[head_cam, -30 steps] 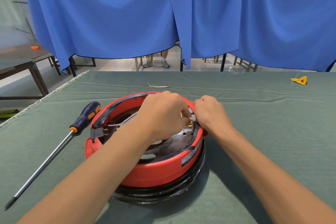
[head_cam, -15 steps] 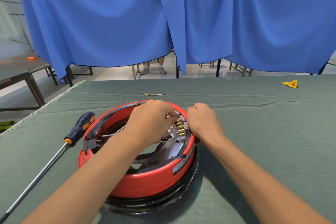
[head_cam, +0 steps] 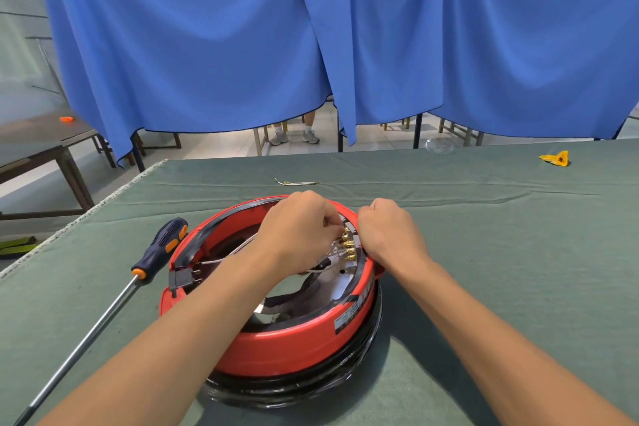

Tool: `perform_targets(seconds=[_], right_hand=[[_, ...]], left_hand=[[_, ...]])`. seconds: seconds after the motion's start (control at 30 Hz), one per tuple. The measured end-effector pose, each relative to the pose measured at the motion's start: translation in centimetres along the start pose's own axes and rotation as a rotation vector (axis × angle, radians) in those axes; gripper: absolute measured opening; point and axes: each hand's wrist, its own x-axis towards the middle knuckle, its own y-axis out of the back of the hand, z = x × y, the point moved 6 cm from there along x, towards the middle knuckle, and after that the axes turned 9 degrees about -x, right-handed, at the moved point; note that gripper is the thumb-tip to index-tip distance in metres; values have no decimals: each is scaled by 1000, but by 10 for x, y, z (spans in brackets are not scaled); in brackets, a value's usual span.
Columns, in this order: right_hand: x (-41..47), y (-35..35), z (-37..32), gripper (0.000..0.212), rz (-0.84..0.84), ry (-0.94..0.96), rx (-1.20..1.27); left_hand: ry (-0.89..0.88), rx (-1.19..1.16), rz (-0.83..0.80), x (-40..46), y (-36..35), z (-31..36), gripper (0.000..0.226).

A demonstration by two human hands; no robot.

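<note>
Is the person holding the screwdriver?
No, the screwdriver lies on the green cloth; the left hand and right hand are at the red appliance.

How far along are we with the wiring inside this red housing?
Done: the red housing lies open with its inside showing, and the screwdriver is set down beside it; one loose wire lies beyond. In hand: the left hand pinches at the brass terminals while the right hand grips the rim. Left: white wires run to the terminals, so likely more connections to work.
</note>
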Motion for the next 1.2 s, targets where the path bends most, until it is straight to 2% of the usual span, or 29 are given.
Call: perform_targets(seconds=[0.17, 0.3, 0.43, 0.57, 0.63, 0.7, 0.8, 0.87, 0.97, 1.03, 1.1, 1.2], right_hand=[[-6, 6, -2, 36, 81, 22, -35], [-10, 13, 0, 43, 64, 23, -98], [-14, 13, 2, 35, -89, 45, 23], [-21, 6, -3, 21, -154, 117, 10], [-24, 10, -6, 19, -131, 138, 2], [-25, 14, -8, 27, -123, 116, 8], [-25, 16, -7, 23, -158, 76, -48], [-27, 20, -4, 20, -199, 51, -115], [-29, 33, 2, 39, -221, 36, -238], [-27, 42, 6, 44, -171, 53, -304], [-26, 50, 9, 40, -119, 81, -281], [-25, 57, 11, 28, -82, 125, -155]], left_hand=[[-19, -20, 3, -3, 1, -3, 17], [-18, -143, 162, -11, 21, -8, 17], [125, -105, 325, -24, 57, -30, 23], [315, 104, 345, -50, 88, -57, 19], [393, 210, 323, -68, 97, -66, 18], [489, 316, 258, -83, 100, -72, 22], [642, 403, 80, -97, 92, -80, 32], [685, 385, -16, -101, 81, -81, 30], [640, 385, -74, -96, 67, -74, 20], [588, 385, -73, -89, 62, -69, 17], [545, 343, -99, -79, 57, -68, 20], [442, 260, -178, -60, 46, -61, 38]])
